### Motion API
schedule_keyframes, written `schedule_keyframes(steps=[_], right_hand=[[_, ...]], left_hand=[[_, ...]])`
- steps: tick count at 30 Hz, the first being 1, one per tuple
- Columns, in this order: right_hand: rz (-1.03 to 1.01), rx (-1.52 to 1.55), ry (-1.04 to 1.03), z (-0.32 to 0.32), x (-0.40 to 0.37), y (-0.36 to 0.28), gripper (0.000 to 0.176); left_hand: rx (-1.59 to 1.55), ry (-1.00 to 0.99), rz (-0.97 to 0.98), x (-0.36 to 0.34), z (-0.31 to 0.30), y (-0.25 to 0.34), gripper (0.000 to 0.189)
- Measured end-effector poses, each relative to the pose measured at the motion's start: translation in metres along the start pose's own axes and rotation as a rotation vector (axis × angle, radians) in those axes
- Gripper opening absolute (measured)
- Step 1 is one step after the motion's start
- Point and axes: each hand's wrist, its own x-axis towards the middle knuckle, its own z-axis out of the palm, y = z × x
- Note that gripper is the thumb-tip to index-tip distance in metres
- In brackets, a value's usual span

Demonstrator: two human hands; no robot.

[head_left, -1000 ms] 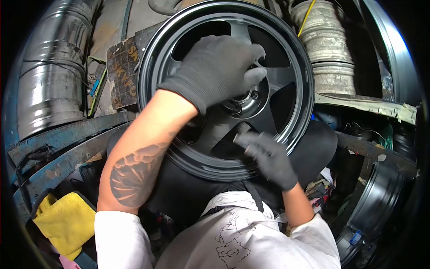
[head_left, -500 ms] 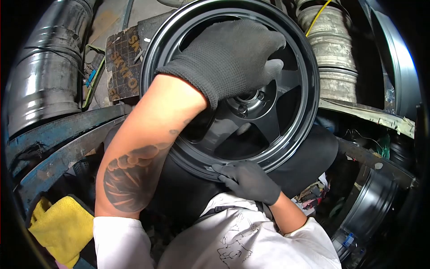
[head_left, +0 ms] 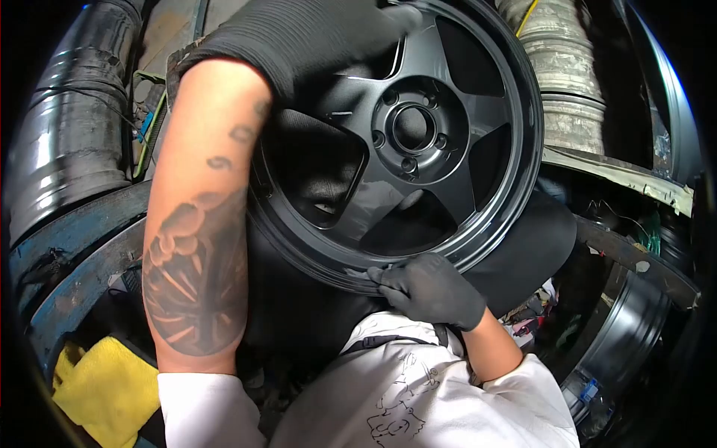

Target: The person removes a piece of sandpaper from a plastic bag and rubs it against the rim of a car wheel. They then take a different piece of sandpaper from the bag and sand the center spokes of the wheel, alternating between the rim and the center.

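A dark, glossy five-spoke wheel [head_left: 382, 196] lies face up across the person's lap, its centre hole and bolt holes showing. My left hand [head_left: 317, 41], in a black knit glove, is over the wheel's upper left part; its fingers are blurred and partly cut off by the top edge, so what they hold, if anything, cannot be made out. At the near edge of the rim, my right hand [head_left: 429, 290], gloved in dark grey, is closed round the lip with its fingertips on the metal.
Stacked bare metal rims [head_left: 78, 112] stand at the left, with more [head_left: 564, 82] at the upper right. A yellow cloth [head_left: 108, 388] hangs at the lower left. Another dark rim [head_left: 624, 343] is at the lower right. Blue metal frame bars [head_left: 89, 224] run beside the lap.
My left hand has moved up and left, uncovering the hub. The wheel appears slightly turned and shifted a little right in view. My right hand stays at the near lip.
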Motion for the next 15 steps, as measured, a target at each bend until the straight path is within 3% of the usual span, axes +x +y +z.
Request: schedule_keyframes(steps=[2,4,7,8,12,14,15], right_hand=[[-0.065,0.129,0.154,0.014,0.013,-0.006,0.025],[-0.053,0.140,0.096,0.011,0.005,0.000,0.026],[0.008,0.069,-0.034,-0.001,-0.008,0.006,0.040],[-0.006,0.073,-0.029,-0.002,-0.008,0.008,0.042],[-0.207,0.120,0.117,0.035,-0.003,0.036,0.046],[-0.273,0.144,0.201,0.041,-0.007,0.044,0.043],[-0.226,0.015,0.155,0.033,-0.014,0.042,0.037]], left_hand=[[0.052,0.076,-0.012,0.009,0.002,-0.015,0.029],[0.101,0.149,0.072,0.010,0.004,-0.023,0.028],[0.167,0.167,-0.051,0.006,0.002,-0.016,0.028],[0.292,0.053,-0.183,0.004,-0.002,-0.023,0.031],[0.523,0.150,-0.022,0.006,0.009,-0.059,0.052],[0.564,0.158,-0.106,0.003,0.015,-0.078,0.058],[0.580,0.162,-0.155,0.001,0.017,-0.085,0.062]])
